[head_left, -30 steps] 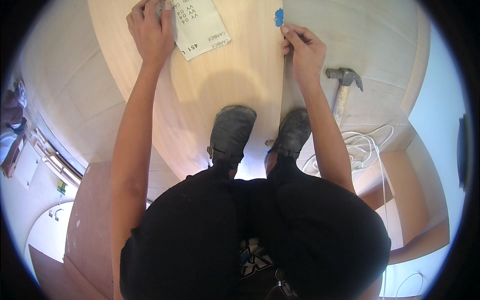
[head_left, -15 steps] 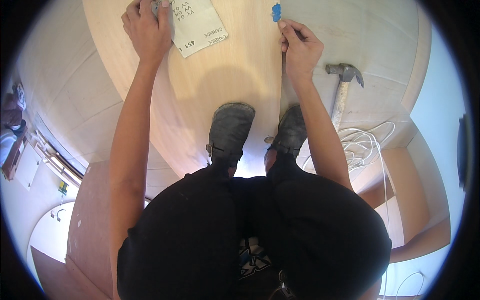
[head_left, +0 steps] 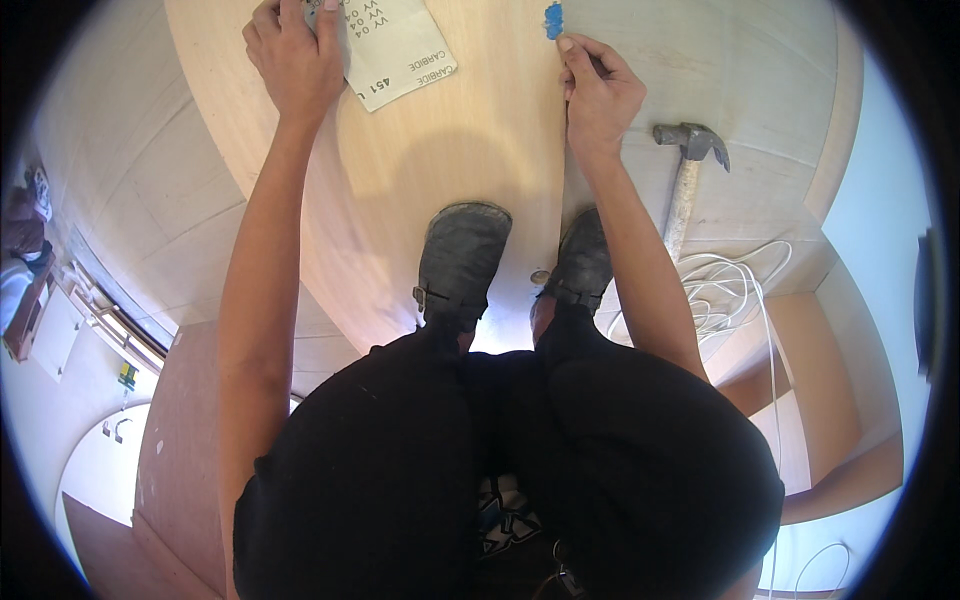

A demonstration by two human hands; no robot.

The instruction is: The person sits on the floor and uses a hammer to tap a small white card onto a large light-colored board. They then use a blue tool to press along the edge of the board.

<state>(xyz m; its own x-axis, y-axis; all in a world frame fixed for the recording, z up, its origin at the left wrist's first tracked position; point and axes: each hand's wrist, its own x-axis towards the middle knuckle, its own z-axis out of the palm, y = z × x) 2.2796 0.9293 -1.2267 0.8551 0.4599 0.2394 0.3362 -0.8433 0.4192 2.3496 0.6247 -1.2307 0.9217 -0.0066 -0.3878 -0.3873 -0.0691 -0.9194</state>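
Observation:
My left hand (head_left: 297,62) is at the far left of a pale wooden board (head_left: 385,160). Its thumb presses on a sheet of sandpaper (head_left: 405,65), which lies printed back up. The top of the picture cuts off some of its fingertips. At the board's right edge, my right hand (head_left: 603,98) is closed in a pinch, thumb against curled forefinger. Just beyond the fingertips shows a small blue patch (head_left: 553,22); whether the fingers hold it I cannot tell. To the right of this hand lies a claw hammer (head_left: 682,180) with a worn, pale handle.
My dark left shoe (head_left: 465,255) stands on the board; the right shoe (head_left: 582,262) is by its right edge. A coiled white cable (head_left: 735,285) lies right of my right forearm. Beyond it stands an open wooden box-like frame (head_left: 815,370). A reddish-brown panel (head_left: 185,440) is at left.
Almost nothing differs. The sandpaper's lower corner sits very slightly higher in the picture, and both hands keep their places and grips.

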